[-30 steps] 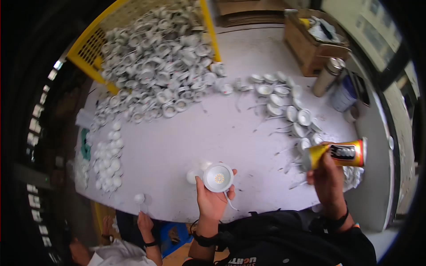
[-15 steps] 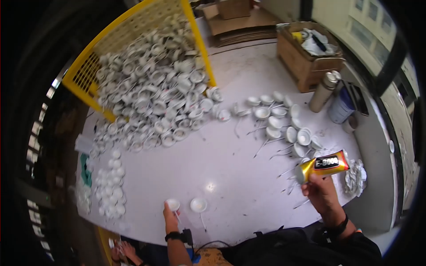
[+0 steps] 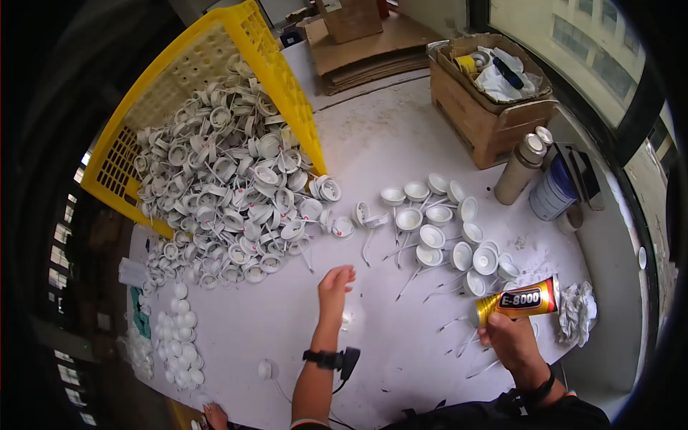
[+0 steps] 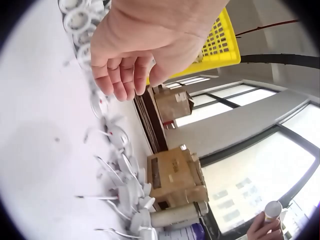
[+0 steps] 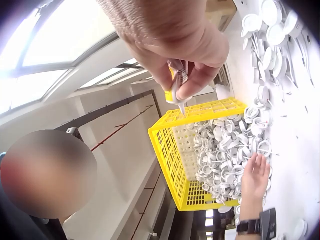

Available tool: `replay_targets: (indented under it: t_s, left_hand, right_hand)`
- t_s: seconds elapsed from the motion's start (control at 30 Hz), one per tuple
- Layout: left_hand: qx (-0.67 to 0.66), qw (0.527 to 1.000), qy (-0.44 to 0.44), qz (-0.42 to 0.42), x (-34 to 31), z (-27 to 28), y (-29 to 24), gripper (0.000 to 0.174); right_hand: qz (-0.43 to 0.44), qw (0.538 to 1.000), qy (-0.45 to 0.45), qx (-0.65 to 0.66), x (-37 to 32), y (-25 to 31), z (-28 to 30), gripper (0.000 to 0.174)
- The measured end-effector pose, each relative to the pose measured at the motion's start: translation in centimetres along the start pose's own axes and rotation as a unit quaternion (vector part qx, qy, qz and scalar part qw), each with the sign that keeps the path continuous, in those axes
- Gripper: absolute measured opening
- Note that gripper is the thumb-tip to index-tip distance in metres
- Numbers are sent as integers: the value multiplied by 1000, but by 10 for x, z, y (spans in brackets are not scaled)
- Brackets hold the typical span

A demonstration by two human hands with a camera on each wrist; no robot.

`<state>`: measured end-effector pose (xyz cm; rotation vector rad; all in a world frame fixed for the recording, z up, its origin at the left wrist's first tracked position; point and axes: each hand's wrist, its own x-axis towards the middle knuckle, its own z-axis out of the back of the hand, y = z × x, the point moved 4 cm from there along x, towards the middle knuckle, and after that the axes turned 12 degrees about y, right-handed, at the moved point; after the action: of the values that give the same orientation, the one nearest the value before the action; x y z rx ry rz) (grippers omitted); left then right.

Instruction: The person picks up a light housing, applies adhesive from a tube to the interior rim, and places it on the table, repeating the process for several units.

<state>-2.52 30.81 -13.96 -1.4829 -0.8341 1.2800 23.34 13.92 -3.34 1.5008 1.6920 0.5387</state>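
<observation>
My left hand [image 3: 335,290] reaches out over the table, empty, its fingers loosely bent in the left wrist view. Just ahead of it are loose white downlight housings [image 3: 342,228] with short wires, at the edge of a big heap [image 3: 236,186]. With my right hand [image 3: 510,342] I pinch a yellow glue tube [image 3: 527,299] marked E-8000. Its pale nozzle [image 5: 182,107] points away from the fingers in the right wrist view. Beside my left forearm a white lamp piece [image 3: 265,369] stands on the table.
A yellow crate [image 3: 287,100] lies tipped, with the heap spilling out. Rows of white housings [image 3: 431,236] stand at the right. White domes [image 3: 183,335] cluster at the left. A cardboard box [image 3: 466,107], a steel flask [image 3: 517,172] and crumpled paper [image 3: 577,314] line the right side.
The left hand first held a lamp housing, then lowered it to the table and let go. Now it has moved forward, empty, toward the heap. The right hand keeps the glue tube.
</observation>
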Motion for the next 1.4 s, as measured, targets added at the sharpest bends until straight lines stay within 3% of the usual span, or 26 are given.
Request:
replay_targets:
  t_s: [0.13, 0.2, 0.23, 0.3, 0.43, 0.5, 0.6, 0.7, 0.83, 0.9, 0.93, 1.0, 1.03, 1.1, 1.13, 1.2, 1.33, 1.4]
  left_hand:
    - [38, 998, -42, -38, 95, -39, 30, 32]
    - [95, 989, -100, 48, 132, -41, 50, 39]
    - [98, 989, -100, 49, 148, -41, 60, 39]
    - [267, 951, -155, 32, 162, -40, 59, 43]
    - [255, 956, -96, 109, 158, -51, 65, 57]
    - [217, 953, -211, 17, 154, -48, 72, 45]
    - [161, 948, -272, -40, 142, -45, 70, 45]
    - [134, 936, -310, -97, 117, -69, 42, 41]
    - [123, 945, -278, -121, 110, -88, 26, 37]
    - [255, 899, -337, -115, 120, -73, 21, 40]
    - [254, 898, -339, -116, 124, -65, 20, 40]
    - [366, 851, -376, 30, 129, -50, 17, 41]
    - [365, 850, -379, 33, 130, -45, 15, 41]
    - [417, 863, -269, 97, 133, -40, 12, 42]
    - [412, 861, -281, 100, 132, -36, 13, 42]
    - [470, 843, -221, 144, 140, -37, 18, 38]
    - [494, 834, -220, 108, 131, -33, 27, 39]
    - [487, 845, -149, 162, 124, -29, 36, 40]
  right_hand:
    - [8, 1000, -13, 0, 12, 3, 17, 26]
    - [1, 1000, -30, 9, 15, 2, 28, 26]
    - [-6, 999, -46, 17, 16, 0, 32, 26]
    - [-8, 999, -45, 23, 21, -1, 38, 25]
    - [-23, 998, -49, 21, 27, -6, 50, 24]
    - [-24, 999, -44, 21, 28, -7, 51, 23]
    - [-26, 998, -48, 19, 29, -5, 51, 23]
    - [-10, 998, -60, 27, 26, -5, 53, 25]
    - [-24, 998, -58, 24, 22, -4, 53, 28]
    - [-18, 998, -62, 22, 20, -3, 54, 28]
    - [-16, 997, -68, 18, 18, -3, 58, 29]
    - [-16, 997, -72, 12, 19, -3, 59, 29]
    - [-19, 996, -84, 13, 19, -3, 59, 30]
    - [-27, 996, -89, 12, 18, -4, 57, 32]
    - [-28, 995, -92, 7, 18, -6, 57, 32]
    - [-22, 995, -98, -7, 20, -9, 56, 29]
    - [26, 994, -84, -58, 17, -3, 43, 23]
    - [29, 995, -79, -62, 12, -2, 39, 24]
